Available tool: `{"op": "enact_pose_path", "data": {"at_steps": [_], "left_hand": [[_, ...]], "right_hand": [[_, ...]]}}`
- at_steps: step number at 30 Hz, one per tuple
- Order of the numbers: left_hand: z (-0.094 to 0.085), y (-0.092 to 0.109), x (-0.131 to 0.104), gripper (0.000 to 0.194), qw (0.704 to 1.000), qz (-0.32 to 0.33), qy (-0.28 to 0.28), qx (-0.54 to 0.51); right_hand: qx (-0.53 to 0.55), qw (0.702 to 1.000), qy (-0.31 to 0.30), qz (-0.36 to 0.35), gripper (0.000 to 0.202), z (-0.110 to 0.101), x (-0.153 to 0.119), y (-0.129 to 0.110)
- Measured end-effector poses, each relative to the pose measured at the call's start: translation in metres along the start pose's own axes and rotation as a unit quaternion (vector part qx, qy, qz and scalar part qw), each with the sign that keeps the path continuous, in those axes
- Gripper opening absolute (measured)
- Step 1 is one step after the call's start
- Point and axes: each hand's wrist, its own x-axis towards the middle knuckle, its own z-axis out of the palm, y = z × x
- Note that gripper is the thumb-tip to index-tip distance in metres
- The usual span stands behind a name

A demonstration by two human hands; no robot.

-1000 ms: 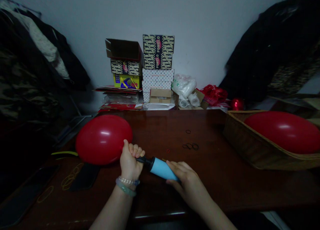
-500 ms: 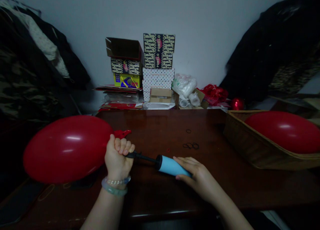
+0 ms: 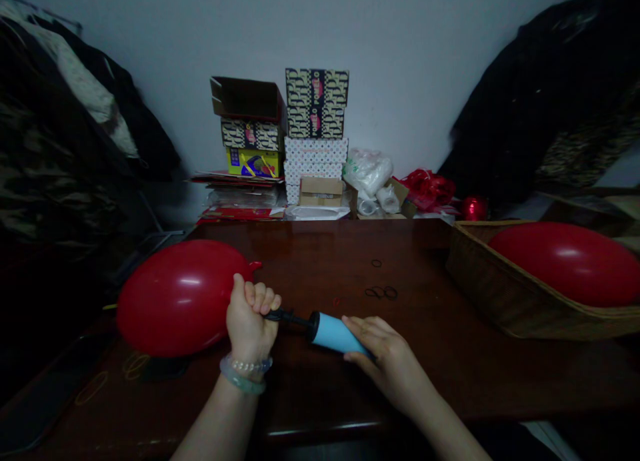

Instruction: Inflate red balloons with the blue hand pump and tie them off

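A hand pump with a light-blue barrel (image 3: 336, 333) and a black shaft lies slanted above the dark wooden table (image 3: 410, 247). My left hand (image 3: 253, 321), wearing bracelets, is closed in a fist round the pump's black end. Around the blue barrel's lower right end are the fingers of my right hand (image 3: 390, 357). A large inflated red balloon (image 3: 175, 297) sits just left of my left fist, against it. Its neck is hidden by the fist, so I cannot tell how it joins the pump. Past the balloon a small red tip (image 3: 256, 265) shows.
Black rubber bands (image 3: 381, 293) lie mid-table; tan bands (image 3: 93, 387) lie at the left. A wicker basket (image 3: 480, 281) at the right holds another red balloon (image 3: 565, 261). Stacked boxes (image 3: 317, 154) and plastic bags (image 3: 369, 171) line the wall. Dark coats (image 3: 520, 114) hang at the sides.
The balloon at my left looks smaller and has shifted right. My left hand has moved right, toward the blue barrel, and less black shaft shows. My right hand moved slightly left.
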Motion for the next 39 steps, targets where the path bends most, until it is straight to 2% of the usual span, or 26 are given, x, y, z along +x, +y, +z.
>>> {"op": "enact_pose_path", "data": {"at_steps": [6, 10, 21, 25, 30, 39], "left_hand": [[0.007, -0.012, -0.011, 0.050, 1.000, -0.022, -0.017, 0.005], [0.009, -0.013, -0.012, 0.050, 1.000, -0.018, -0.023, 0.011], [0.008, 0.031, 0.000, 0.048, 0.999, 0.037, -0.021, 0.009], [0.010, 0.038, -0.001, 0.050, 0.999, 0.043, -0.027, 0.007], [0.010, 0.031, -0.002, 0.049, 0.999, 0.033, -0.014, 0.007], [0.015, -0.003, -0.013, 0.049, 1.000, -0.011, -0.026, 0.013]], "right_hand": [[0.031, 0.999, -0.004, 0.009, 0.053, 0.004, 0.002, -0.008], [0.037, 0.999, -0.006, 0.003, 0.055, 0.006, 0.003, -0.005], [0.032, 0.998, -0.043, 0.013, 0.056, -0.005, 0.004, 0.009], [0.029, 0.998, -0.052, 0.014, 0.056, -0.007, 0.005, 0.010], [0.001, 1.000, -0.020, 0.001, 0.055, -0.007, 0.005, 0.002], [0.009, 1.000, 0.003, -0.004, 0.058, 0.004, 0.001, -0.005]]}}
